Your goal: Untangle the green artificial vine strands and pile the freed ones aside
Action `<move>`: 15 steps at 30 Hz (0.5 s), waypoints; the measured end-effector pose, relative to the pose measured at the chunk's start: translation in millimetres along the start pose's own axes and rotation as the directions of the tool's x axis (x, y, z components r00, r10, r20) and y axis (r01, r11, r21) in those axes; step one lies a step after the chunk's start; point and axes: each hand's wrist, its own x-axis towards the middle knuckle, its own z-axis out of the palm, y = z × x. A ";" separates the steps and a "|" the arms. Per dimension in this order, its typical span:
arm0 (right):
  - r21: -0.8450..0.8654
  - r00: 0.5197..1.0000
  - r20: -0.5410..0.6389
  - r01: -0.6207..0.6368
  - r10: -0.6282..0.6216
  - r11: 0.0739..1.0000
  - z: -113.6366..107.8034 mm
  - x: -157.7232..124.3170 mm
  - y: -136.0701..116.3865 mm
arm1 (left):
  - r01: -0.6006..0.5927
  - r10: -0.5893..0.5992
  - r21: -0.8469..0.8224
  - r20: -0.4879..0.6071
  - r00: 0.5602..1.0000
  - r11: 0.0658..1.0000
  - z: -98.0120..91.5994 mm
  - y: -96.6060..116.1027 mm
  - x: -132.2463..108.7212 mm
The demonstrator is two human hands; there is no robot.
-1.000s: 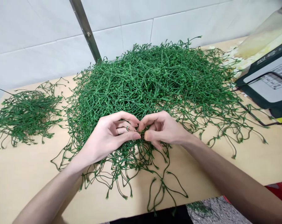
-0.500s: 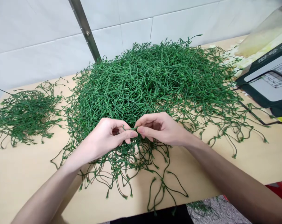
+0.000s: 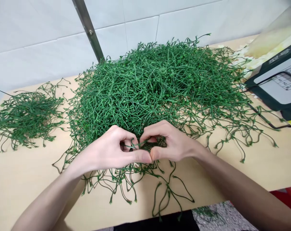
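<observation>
My left hand (image 3: 121,146) and my right hand (image 3: 167,141) meet at the front of a large heap of thin green artificial stems (image 3: 145,86). Their thumb tips touch or nearly touch, and the fingers of both are curled inward. A short green artificial stem (image 3: 135,145) shows between the curled index fingers, which close on it. Part of it is hidden behind the fingers. Loose stems hang out below my hands onto the table, several with small branched tips.
A smaller bundle of green stems (image 3: 30,115) lies at the left on the wooden table (image 3: 22,179). To the right stands a dark printed bag (image 3: 275,83), with white petal-like pieces (image 3: 244,57) beside it. A metal post (image 3: 90,32) rises behind the heap against the tiled wall.
Both hands have come slightly nearer to me. The thumbs have swung down from the stem and come together, while the index fingers stay at it.
</observation>
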 end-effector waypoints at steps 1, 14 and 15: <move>0.012 1.000 0.002 -0.016 0.016 1.000 0.8 -0.2 -0.4 | -0.017 0.017 0.006 -0.007 1.000 1.000 1.1 0.2 -0.4; 0.072 0.963 -0.232 0.154 -0.134 0.985 12.3 -2.5 0.9 | -0.083 0.082 0.005 -0.192 0.978 0.997 3.1 2.5 -3.2; 0.036 0.936 -0.303 0.198 -0.178 0.979 8.1 -2.3 2.2 | -0.061 0.054 -0.017 -0.254 0.966 0.998 0.1 2.6 -4.5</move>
